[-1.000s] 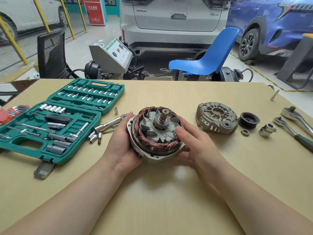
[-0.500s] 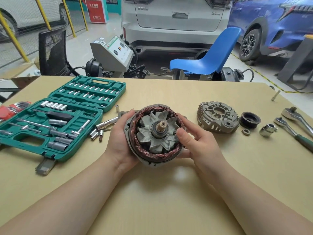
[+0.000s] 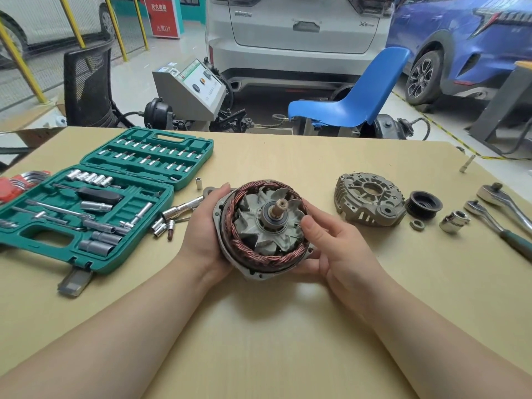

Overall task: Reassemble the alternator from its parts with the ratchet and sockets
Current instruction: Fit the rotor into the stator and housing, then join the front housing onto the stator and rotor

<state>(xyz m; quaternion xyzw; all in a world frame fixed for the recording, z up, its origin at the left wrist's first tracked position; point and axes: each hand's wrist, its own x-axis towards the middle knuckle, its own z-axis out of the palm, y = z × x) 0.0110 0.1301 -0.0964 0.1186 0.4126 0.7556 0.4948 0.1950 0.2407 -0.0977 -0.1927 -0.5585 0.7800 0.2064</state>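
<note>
Round grey alternator half with copper windings and finned rotor (image 3: 266, 228), tilted up off beige worktop (image 3: 259, 341), gripped between left hand (image 3: 201, 237) and right hand (image 3: 342, 254). Grey ribbed end cover (image 3: 368, 200), black pulley (image 3: 423, 204), beyond right hand. Open green socket case (image 3: 95, 203), beside left hand.

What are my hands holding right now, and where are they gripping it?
Both hands hold the alternator body, tilted toward you. The left hand cups its left rim; the right hand supports the lower right edge, thumb on the copper winding.
</note>
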